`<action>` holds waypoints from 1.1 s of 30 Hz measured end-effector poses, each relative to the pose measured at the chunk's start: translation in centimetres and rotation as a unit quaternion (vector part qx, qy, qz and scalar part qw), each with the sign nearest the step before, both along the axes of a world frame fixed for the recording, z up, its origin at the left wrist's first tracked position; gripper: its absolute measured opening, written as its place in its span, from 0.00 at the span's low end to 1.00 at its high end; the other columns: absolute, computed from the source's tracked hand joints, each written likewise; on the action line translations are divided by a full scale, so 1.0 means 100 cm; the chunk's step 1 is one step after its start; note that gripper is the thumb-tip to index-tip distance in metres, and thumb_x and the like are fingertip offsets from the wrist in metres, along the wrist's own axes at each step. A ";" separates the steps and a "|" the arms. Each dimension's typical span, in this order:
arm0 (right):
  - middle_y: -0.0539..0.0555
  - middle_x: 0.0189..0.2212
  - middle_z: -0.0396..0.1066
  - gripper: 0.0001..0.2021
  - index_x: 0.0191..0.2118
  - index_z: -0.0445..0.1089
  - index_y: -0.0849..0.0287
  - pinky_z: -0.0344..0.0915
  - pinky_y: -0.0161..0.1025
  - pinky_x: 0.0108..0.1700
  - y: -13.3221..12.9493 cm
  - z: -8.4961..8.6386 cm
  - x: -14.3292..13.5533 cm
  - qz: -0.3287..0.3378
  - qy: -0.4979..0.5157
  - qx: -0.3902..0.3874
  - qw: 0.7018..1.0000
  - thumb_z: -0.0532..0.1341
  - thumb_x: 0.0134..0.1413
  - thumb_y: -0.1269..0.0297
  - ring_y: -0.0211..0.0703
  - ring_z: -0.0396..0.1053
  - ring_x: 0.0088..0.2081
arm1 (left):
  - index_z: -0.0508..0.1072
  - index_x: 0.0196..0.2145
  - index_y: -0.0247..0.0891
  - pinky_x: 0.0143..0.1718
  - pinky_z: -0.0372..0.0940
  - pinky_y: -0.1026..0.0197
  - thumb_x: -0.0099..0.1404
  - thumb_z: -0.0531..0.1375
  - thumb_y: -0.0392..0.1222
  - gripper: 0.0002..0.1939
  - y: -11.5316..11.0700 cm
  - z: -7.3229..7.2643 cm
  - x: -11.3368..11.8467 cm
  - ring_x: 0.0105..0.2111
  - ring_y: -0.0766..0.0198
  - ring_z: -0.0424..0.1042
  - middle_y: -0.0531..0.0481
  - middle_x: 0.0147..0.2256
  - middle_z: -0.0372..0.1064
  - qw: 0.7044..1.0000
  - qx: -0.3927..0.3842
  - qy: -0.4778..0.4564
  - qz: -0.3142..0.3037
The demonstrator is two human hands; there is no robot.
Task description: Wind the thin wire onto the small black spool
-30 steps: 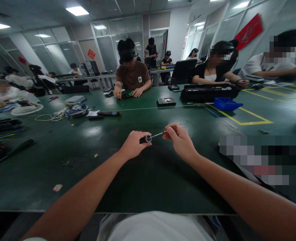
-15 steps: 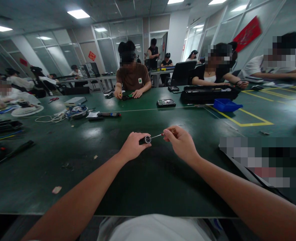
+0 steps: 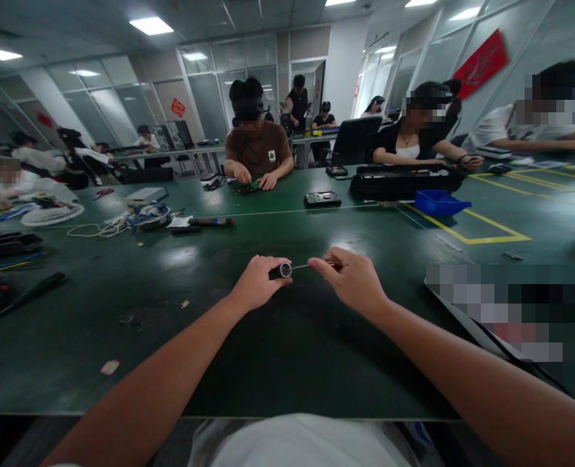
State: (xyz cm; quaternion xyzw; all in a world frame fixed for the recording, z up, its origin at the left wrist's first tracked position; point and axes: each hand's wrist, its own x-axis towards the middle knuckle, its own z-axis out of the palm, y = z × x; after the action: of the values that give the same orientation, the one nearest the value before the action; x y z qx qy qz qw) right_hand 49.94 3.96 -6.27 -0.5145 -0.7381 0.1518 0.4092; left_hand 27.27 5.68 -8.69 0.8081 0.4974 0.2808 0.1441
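Above the green table (image 3: pixel 287 363), my left hand (image 3: pixel 261 282) is closed around a black cylinder (image 3: pixel 281 271) with a silver-rimmed end facing me and to the right. My right hand (image 3: pixel 350 279) grips a screwdriver (image 3: pixel 301 266) by its handle, which the fingers mostly cover. Its thin metal shaft points left, and the tip meets the cylinder's round end; whether it sits inside cannot be made out.
A pen-like tool (image 3: pixel 212 222) and bundled cables (image 3: pixel 148 216) lie ahead on the left. Beyond my hands are an opened device (image 3: pixel 322 199), a blue tray (image 3: pixel 440 203) and a long black housing (image 3: pixel 404 181). A co-worker (image 3: pixel 258 146) sits opposite.
My right hand's fingers have shifted on the screwdriver, now straighter along its handle and slightly nearer the cylinder. My left hand stays almost still with the cylinder.
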 end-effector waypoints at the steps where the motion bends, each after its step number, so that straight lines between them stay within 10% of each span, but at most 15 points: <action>1: 0.49 0.23 0.73 0.15 0.31 0.71 0.57 0.59 0.37 0.28 -0.001 0.000 0.000 0.018 0.007 -0.002 1.000 0.62 0.60 0.51 0.39 0.68 0.25 | 0.76 0.50 0.44 0.59 0.58 0.44 0.62 0.67 0.44 0.18 0.000 0.000 0.000 0.47 0.54 0.70 0.50 0.48 0.75 1.000 0.000 -0.001 0.002; 6: 0.53 0.34 0.77 0.06 0.42 0.70 0.57 0.65 0.39 0.35 -0.004 0.002 -0.001 0.087 0.022 -0.025 0.996 0.59 0.61 0.62 0.43 0.74 0.35 | 0.76 0.50 0.44 0.57 0.58 0.45 0.63 0.67 0.45 0.17 0.001 -0.002 -0.002 0.46 0.54 0.70 0.50 0.47 0.76 1.000 0.005 0.004 0.000; 14: 0.48 0.19 0.69 0.18 0.36 0.74 0.56 0.60 0.39 0.30 -0.002 0.006 -0.002 0.057 -0.010 -0.064 0.996 0.50 0.68 0.55 0.41 0.68 0.23 | 0.76 0.49 0.44 0.57 0.58 0.45 0.63 0.67 0.45 0.17 0.001 -0.001 -0.002 0.46 0.54 0.71 0.50 0.47 0.76 1.000 0.008 0.004 -0.005; 33: 0.57 0.50 0.77 0.23 0.62 0.66 0.53 0.68 0.50 0.52 -0.001 -0.004 -0.001 0.087 0.046 -0.059 0.993 0.51 0.69 0.53 0.51 0.75 0.50 | 0.76 0.49 0.45 0.56 0.60 0.45 0.62 0.67 0.43 0.17 0.000 0.001 -0.001 0.46 0.53 0.71 0.49 0.46 0.76 1.000 -0.005 0.006 0.018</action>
State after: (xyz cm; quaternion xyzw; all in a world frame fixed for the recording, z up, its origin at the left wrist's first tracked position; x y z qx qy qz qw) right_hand 49.88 3.89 -6.63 -0.4641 -0.7500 0.2540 0.3969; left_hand 27.18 5.71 -8.58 0.8000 0.5140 0.2762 0.1398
